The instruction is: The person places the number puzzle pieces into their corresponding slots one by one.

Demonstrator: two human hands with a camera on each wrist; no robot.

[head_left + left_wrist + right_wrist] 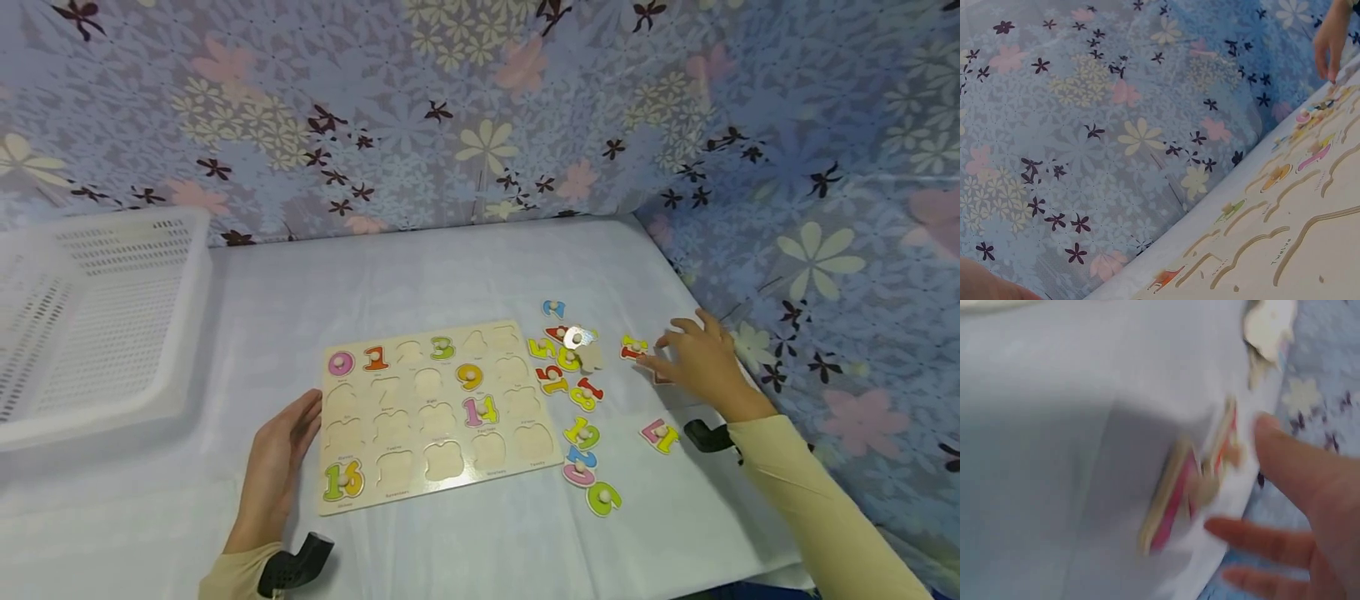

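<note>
A wooden number puzzle board (408, 392) lies on the table, with a pink 0 (341, 363), an orange 1 (377, 359), a green 3 (442, 347) and a few other pieces in its recesses. My left hand (273, 458) rests against the board's left edge, fingers fairly straight. Off to the right, my right hand (701, 367) hovers with spread fingers beside a red-and-yellow number piece (634, 348); another piece is partly hidden beneath the hand. In the right wrist view, a blurred pink knobbed piece (1172, 500) lies near the fingertips, apart from them.
Several loose number pieces, among them a green 6 (603, 498), lie scattered along the board's right side. A pink-and-yellow piece (660, 435) sits nearer the table's right edge. At the left stands a white plastic basket (183, 333). Flowered cloth (480, 108) hangs behind.
</note>
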